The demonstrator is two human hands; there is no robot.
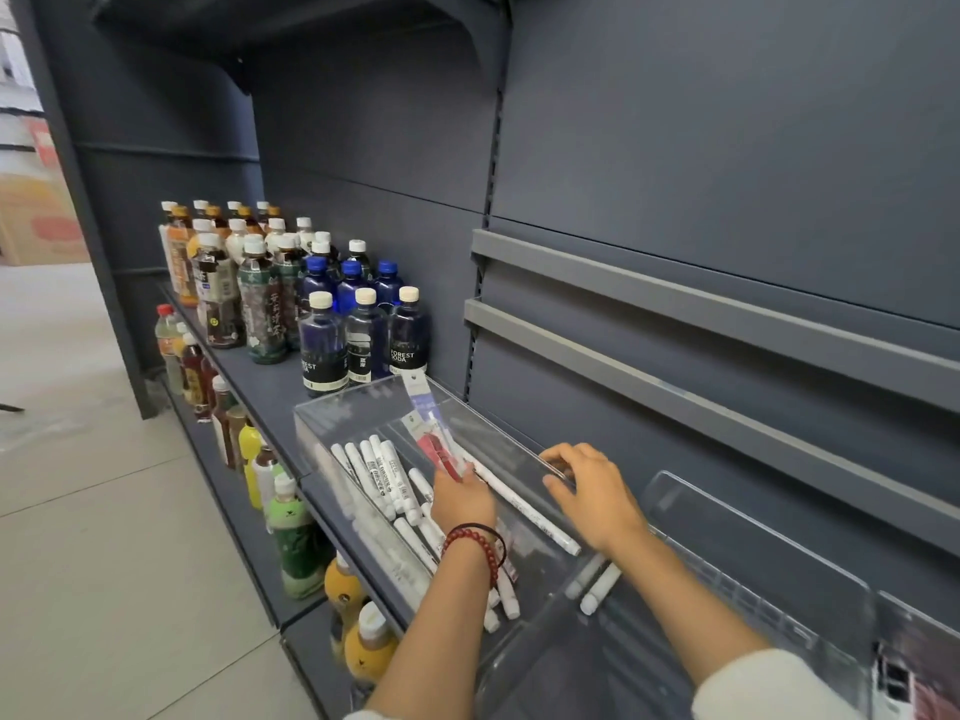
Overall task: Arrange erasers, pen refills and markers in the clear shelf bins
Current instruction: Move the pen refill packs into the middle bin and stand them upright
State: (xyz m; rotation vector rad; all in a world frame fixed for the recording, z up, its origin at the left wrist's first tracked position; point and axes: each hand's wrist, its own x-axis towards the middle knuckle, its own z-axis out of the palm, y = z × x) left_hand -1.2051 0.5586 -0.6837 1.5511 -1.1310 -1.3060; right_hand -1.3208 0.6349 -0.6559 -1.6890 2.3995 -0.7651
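The clear bin (332,415) sits on the grey shelf (270,379), and white markers (382,472) lie loose on the bin's floor, pointing toward its back wall. Inside the bin the left hand (462,498) pinches the lower end of the pen refills (434,439), whose long axis rises from the grip toward the back wall. The right hand (587,491) curls its fingers over the bin's right rim, so the left looks placed to lay them down.

Above my left hand (462,498): a dark-red round-bead bracelet (470,544) and thin black band (491,530). My cloth sleeves (769,685) are white.
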